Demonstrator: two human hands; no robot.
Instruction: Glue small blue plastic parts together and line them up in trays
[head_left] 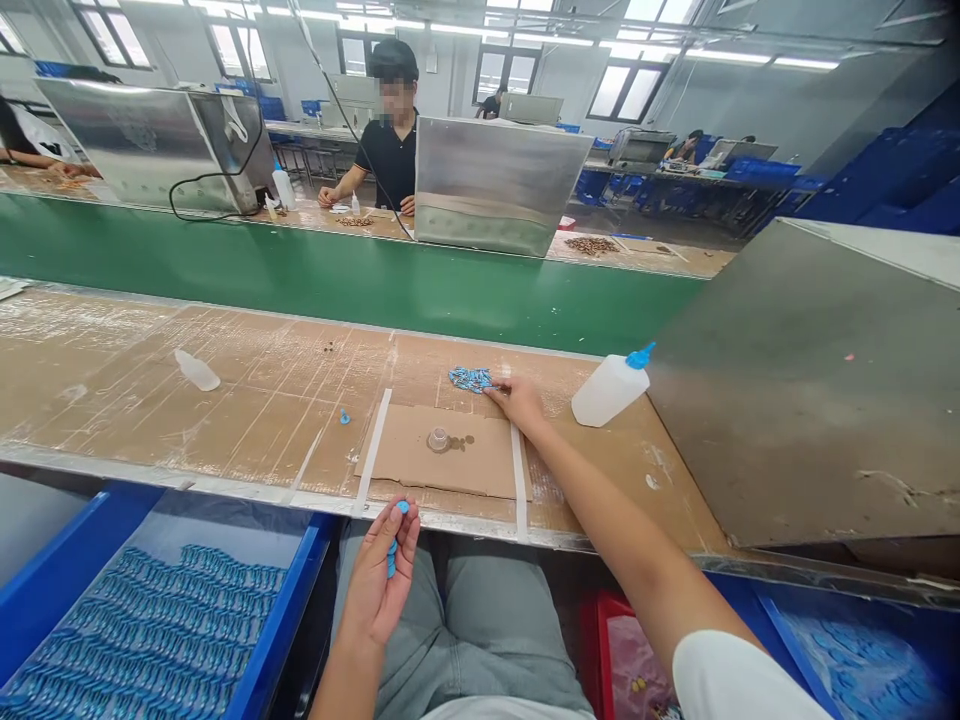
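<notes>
My left hand [384, 575], palm up near the table's front edge, is closed round several small blue round pieces [391, 558], one of them pinched between thumb and fingertip. My right hand [521, 403] reaches forward to a small pile of blue pieces [469, 379]. Its fingers are pinched together at the pile's right edge; what is between them is too small to make out. Between the hands lies a cardboard sheet [420, 480], taped down at both sides. On it sits a small clear cup [438, 439], with dark wet spots beside it.
A white bottle with a blue cap [609, 390] leans near a large metal box [817, 400] at right. A small white bottle [196, 370] lies on the left. Blue trays [311, 570] of blue pieces stand below the table. Across the green belt [337, 270] a person sits working.
</notes>
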